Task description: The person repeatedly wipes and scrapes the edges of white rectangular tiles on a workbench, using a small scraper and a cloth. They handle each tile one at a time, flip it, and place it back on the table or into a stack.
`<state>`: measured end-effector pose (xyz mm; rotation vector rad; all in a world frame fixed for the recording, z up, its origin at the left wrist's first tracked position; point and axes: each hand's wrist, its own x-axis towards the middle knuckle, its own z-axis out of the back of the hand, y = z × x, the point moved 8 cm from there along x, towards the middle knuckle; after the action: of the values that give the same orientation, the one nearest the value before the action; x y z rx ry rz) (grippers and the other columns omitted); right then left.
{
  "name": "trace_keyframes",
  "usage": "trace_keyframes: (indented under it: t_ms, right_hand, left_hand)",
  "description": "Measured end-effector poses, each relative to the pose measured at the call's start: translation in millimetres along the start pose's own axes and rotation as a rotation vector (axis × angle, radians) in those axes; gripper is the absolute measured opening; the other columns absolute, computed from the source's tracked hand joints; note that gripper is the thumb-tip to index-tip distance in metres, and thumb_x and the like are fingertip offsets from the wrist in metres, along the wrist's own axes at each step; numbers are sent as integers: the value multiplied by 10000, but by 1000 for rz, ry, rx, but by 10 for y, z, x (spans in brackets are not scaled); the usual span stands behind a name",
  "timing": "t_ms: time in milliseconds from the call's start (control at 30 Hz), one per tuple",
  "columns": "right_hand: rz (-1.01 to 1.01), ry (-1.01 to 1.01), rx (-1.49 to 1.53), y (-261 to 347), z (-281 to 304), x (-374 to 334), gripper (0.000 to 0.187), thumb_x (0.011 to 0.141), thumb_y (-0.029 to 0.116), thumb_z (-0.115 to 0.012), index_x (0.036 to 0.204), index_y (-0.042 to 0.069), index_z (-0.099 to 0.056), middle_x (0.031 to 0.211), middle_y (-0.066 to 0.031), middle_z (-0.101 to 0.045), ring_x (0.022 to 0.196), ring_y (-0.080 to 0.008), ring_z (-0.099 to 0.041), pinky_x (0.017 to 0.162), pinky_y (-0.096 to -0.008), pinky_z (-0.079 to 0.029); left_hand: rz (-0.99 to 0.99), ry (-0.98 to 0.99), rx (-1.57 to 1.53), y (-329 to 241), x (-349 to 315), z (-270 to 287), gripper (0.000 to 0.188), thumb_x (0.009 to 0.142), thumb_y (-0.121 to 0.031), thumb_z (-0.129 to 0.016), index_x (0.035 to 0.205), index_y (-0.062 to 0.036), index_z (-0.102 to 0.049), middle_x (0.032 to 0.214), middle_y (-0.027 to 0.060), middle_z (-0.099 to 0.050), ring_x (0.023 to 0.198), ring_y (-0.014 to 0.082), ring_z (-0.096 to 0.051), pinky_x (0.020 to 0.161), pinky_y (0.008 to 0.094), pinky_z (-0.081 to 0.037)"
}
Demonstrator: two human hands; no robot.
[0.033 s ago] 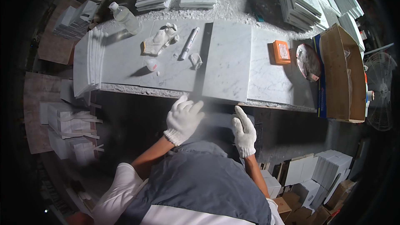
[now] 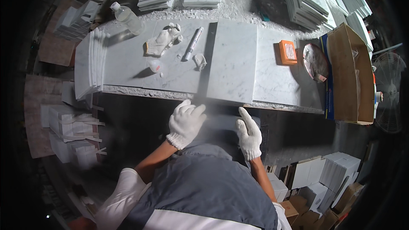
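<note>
Both hands wear white knit gloves and sit in front of the near edge of a dusty workbench. My left hand (image 2: 186, 123) has loosely bent fingers, spread a little, with nothing seen in them. To its right, my right hand (image 2: 248, 133) is open too, fingers stretched forward and the palm turned inward. Just beyond them lies a grey-veined white marble tile (image 2: 232, 61), raised on other flat tiles. Left of it are a white marker pen (image 2: 194, 44), a crumpled spare glove (image 2: 162, 41), a small translucent cup-like piece (image 2: 154, 65) and a crumpled white scrap (image 2: 200, 62).
A clear bottle (image 2: 127, 18) stands at the back left. Right of the tile are an orange box (image 2: 288, 53), a round dish-like item (image 2: 315, 63) and an open cardboard box (image 2: 351, 76). Tile stacks (image 2: 304, 2) line the back. A fan (image 2: 390, 89) stands at far right.
My left hand has shifted slightly left and toward me. My right hand has barely moved, and the things on the bench stay in place.
</note>
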<state>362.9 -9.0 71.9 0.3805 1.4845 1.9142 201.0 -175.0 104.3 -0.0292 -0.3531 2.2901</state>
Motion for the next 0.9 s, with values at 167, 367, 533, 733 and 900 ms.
trace_keyframes:
  t_ms: [167,367,533,733,900]
  right_hand:
    - [23,447,-523,303,-449,271,742,1027,629,-469,1636,254,-272,1070,-209,-744,926,-417,-718,778,-491,-542]
    - [109,559,-806,490,-926,624,871,1019,541,-510,1672,188,-55,817,-247,-718,729,-430,-708,633,-508,-532]
    - [148,572,-857,498,-913,521,891,1009,331,-555,1676,131,0,700,-246,-693,601,-413,-689,543,-502,-521]
    - [191,570,-865,557,-912,538,897,985,273,-560,1675,120,-8,710,-253,-694,623,-419,-693,580,-496,-533]
    - [136,555,-874,571,-969,576,898,973,266,-567,1677,135,-25,729,-255,-698,641,-418,-697,589,-504,-532]
  left_hand:
    - [18,-156,-236,107,-72,138,219,872,-231,-726,1076,-152,-739,949,83,-712,942,338,-686,836,449,-559]
    - [2,-189,-251,64,-15,162,243,866,-143,-757,1105,-100,-744,1005,115,-730,964,329,-698,860,424,-570]
    - [17,-152,-299,187,-45,149,200,882,-208,-723,1065,-130,-738,869,81,-700,863,316,-685,782,434,-557]
    - [9,-211,-343,284,10,155,203,899,-217,-721,1081,-128,-735,886,82,-708,878,315,-690,789,430,-561]
    - [-18,-260,-346,240,47,224,208,893,-199,-732,1085,-121,-737,897,81,-715,902,313,-699,810,424,-569]
